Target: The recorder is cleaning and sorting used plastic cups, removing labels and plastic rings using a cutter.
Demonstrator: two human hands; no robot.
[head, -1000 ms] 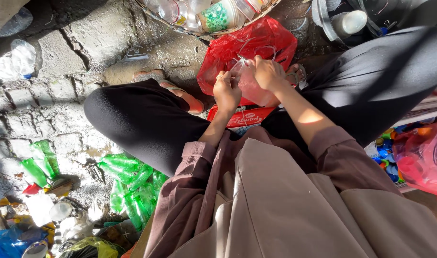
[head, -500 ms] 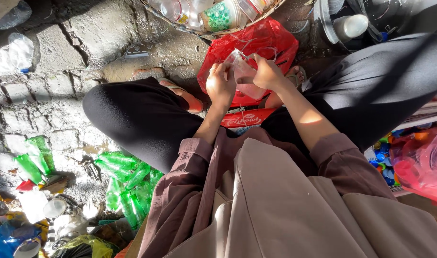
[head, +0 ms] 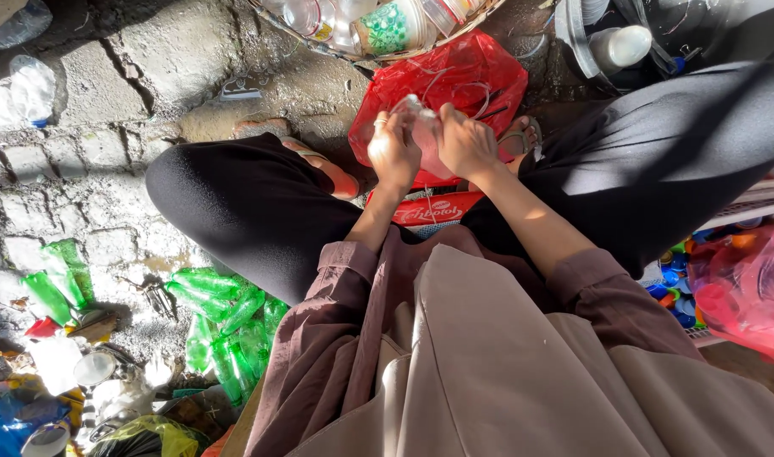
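Gripping the clear plastic bottle (head: 421, 127) from both sides, upper centre of the frame, above the red bag (head: 480, 72); left hand (head: 393, 151) and right hand (head: 465, 142) are closed around it; keep both grips firm, twisting over the bag; catch loose pieces there.

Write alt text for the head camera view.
Both hands, left hand and right hand, grip a clear plastic bottle above a red plastic bag. Crushed green bottles lie on the stone ground.

Red bag (head: 471, 72), basket (head: 454, 30) crowd ahead; knees flank.
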